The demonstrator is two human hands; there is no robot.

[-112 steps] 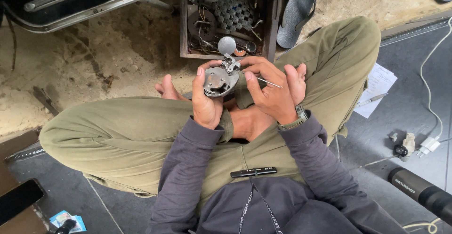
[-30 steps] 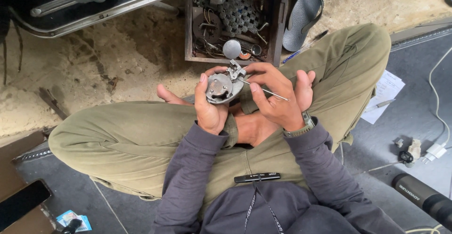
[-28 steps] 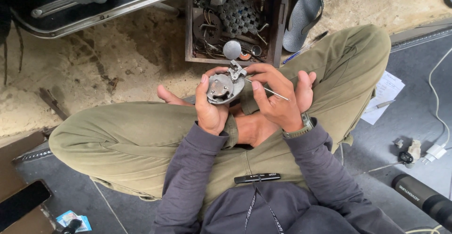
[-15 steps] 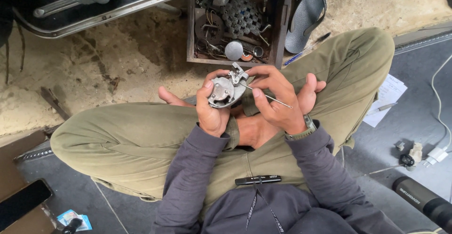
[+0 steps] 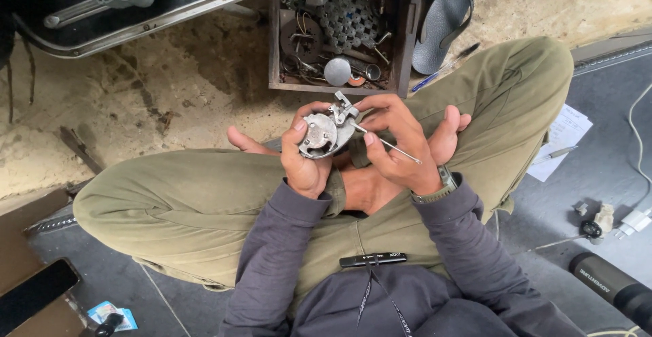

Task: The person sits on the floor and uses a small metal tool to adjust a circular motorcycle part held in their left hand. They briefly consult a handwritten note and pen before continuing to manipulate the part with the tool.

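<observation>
Seated cross-legged, a person cradles a round grey metal mechanism (image 5: 324, 133) over the lap, left hand (image 5: 307, 157) curled closed around it. The right hand (image 5: 401, 143) pinches a thin wire (image 5: 387, 143) at its bracket; steady support seems key. Beyond lies a wooden parts box (image 5: 339, 31).

metal part (image 5: 324, 133): dull silver-grey with dark smudges
thin wire (image 5: 390, 148): shiny silver
trousers (image 5: 204, 201): olive green, plain
sleeves (image 5: 272, 249): dark purple-grey
watch strap (image 5: 441, 189): green-grey
wooden box (image 5: 339, 31): brown, full of grey and rusty bits
sandal (image 5: 445, 18): grey
ground (image 5: 170, 79): sandy tan with dark patches
mat (image 5: 598, 140): dark grey
paper (image 5: 560, 140): white
phone (image 5: 34, 296): black
</observation>
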